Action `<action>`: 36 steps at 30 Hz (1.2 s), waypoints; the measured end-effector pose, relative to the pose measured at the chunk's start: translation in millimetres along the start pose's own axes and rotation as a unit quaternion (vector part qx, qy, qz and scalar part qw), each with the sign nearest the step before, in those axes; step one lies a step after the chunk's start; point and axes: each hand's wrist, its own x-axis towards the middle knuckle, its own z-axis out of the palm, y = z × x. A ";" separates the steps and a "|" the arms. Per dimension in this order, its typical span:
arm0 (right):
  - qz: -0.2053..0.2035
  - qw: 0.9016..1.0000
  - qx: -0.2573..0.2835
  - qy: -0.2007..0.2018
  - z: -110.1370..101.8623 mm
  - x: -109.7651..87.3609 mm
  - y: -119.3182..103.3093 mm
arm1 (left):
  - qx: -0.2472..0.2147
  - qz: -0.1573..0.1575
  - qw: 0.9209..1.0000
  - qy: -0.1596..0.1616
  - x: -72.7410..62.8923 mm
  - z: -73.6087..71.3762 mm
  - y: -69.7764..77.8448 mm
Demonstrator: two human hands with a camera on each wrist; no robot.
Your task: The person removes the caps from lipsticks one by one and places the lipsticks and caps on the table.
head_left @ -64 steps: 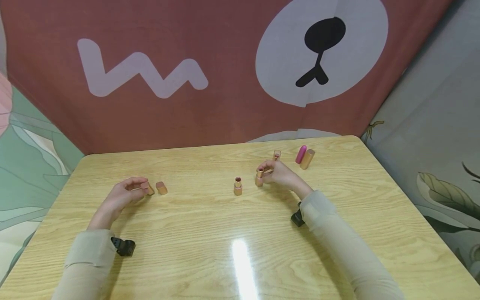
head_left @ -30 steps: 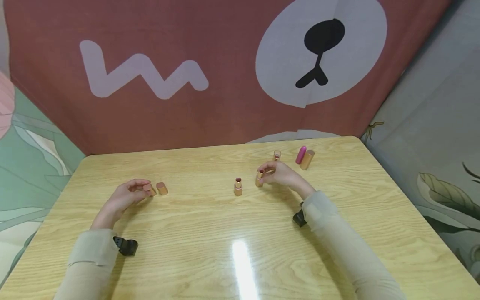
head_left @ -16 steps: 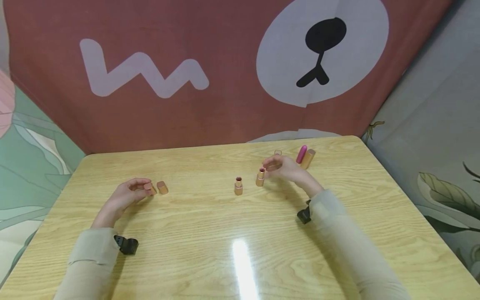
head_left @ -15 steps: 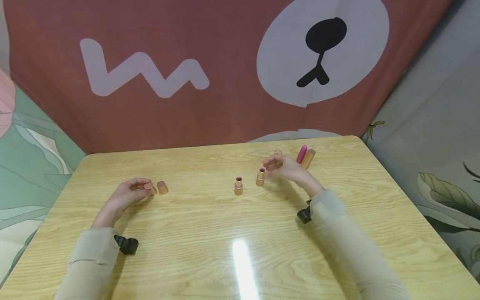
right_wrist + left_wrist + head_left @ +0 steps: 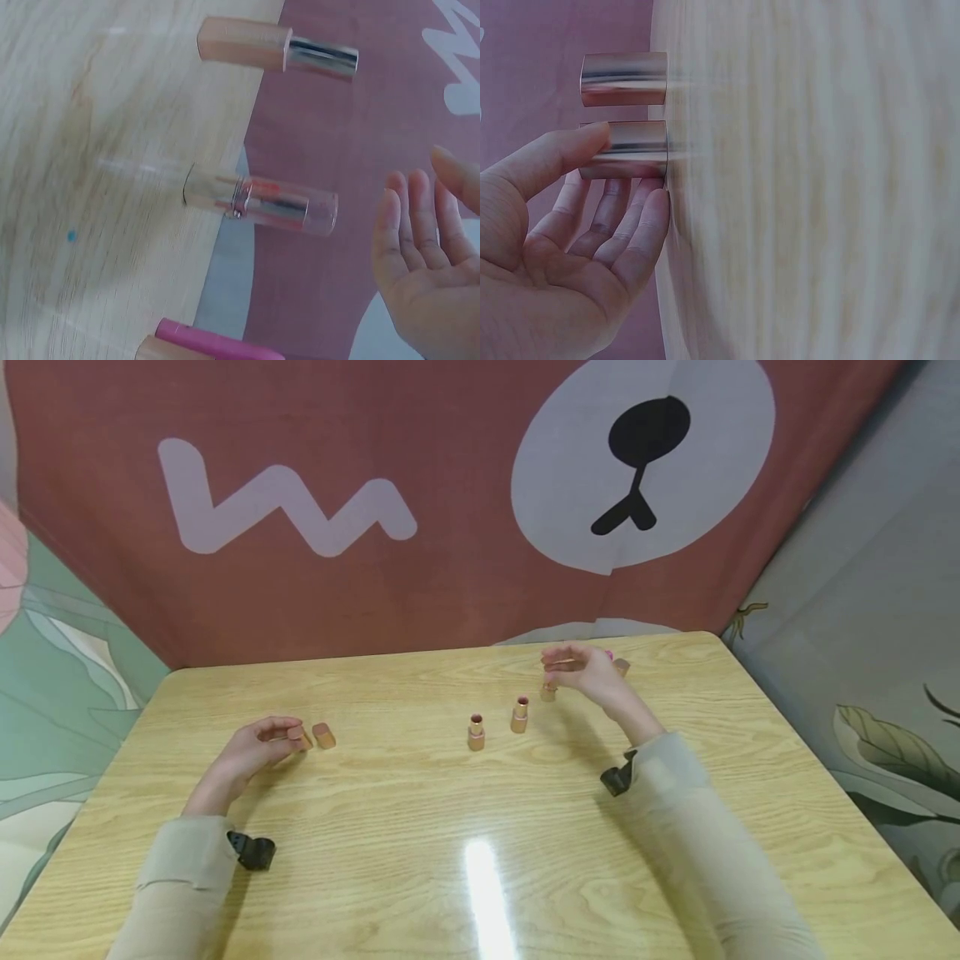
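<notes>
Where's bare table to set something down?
Bare: the table between left sleeve and right sleeve, and the gap from the unheld copper cylinder to the leftmost uncapped lipstick. Crowded: right rear, around the right hand, clear-capped tube and pink tube.

No legible text, label, brand, number or sign on anything in view.

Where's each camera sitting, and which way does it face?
Head: worn on the head, faces forward and down at the table and red backdrop; left hand, right hand and sleeves show.
Left wrist: worn there, faces the held copper cap and second cap; left hand shows.
Right wrist: worn there, faces a clear-capped tube; right hand shows.
Shared: head and left wrist both show both caps.
</notes>
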 end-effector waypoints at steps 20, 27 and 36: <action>0.031 0.998 0.007 0.062 -14.8 8.7 22.6 | 0.003 -0.004 1.000 0.000 -1.7 -2.8 -2.0; 0.025 0.998 -0.005 0.052 -8.5 13.3 35.7 | 0.005 -0.004 1.000 0.001 -1.7 -3.9 -3.2; 0.027 0.998 -0.030 0.038 0.3 16.8 48.6 | 0.026 -0.005 1.000 -0.002 -3.7 -4.7 -1.7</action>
